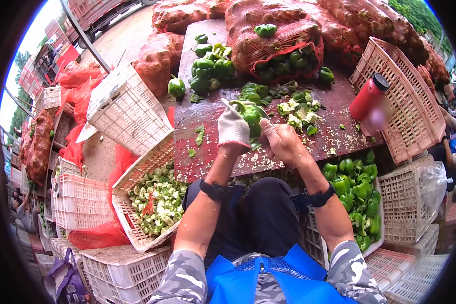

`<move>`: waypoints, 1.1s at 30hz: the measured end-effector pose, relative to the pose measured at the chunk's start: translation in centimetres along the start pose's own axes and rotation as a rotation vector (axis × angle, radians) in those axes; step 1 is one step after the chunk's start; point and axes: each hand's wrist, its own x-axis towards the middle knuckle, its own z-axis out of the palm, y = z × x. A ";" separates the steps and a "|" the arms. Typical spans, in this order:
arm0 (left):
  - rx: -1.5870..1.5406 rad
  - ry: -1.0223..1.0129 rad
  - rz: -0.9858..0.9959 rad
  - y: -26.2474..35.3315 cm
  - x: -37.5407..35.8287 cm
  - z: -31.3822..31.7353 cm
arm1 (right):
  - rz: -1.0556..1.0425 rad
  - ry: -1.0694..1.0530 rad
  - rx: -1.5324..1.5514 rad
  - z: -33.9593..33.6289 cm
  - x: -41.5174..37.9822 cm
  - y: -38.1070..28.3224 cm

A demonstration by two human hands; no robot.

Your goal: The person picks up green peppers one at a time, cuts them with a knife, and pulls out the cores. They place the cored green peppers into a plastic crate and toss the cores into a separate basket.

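A green pepper (252,119) is held over the red table (215,157). My left hand (233,126), in a white glove, is wrapped round its left side. My right hand (282,142), bare, is closed at the pepper's right side, by a thin curved blade or strip whose handle is hidden in the fingers. Cut pepper cores (301,111) with pale seeds lie just right of the hands. Whole peppers (210,69) are piled at the table's back left. More peppers show in the mouth of a red mesh sack (273,43).
A crate of cores (154,202) stands at the lower left, a crate of green peppers (357,197) at the lower right. A red bottle (369,96) stands on the table's right side by a tilted crate (403,96). A white crate (129,109) leans at the left.
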 end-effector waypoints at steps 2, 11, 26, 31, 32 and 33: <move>-0.060 0.019 -0.041 0.2 -0.2 0.3 | -0.118 0.014 -0.154 0.1 0.8 1.4; -0.800 0.061 -0.480 -0.7 0.5 2.9 | -0.077 0.001 0.009 1.6 0.5 6.2; 0.134 -0.086 -0.133 -3.8 2.2 5.3 | -0.207 0.079 0.138 0.6 2.8 6.1; 0.202 0.158 0.099 -3.6 1.3 4.7 | -0.347 0.113 0.262 1.0 3.8 7.2; 0.160 0.112 0.082 -3.3 1.3 4.2 | -0.360 0.116 0.242 1.0 3.8 7.0; 0.154 0.124 0.029 -2.9 1.2 4.1 | -0.382 0.131 0.295 1.3 3.8 6.8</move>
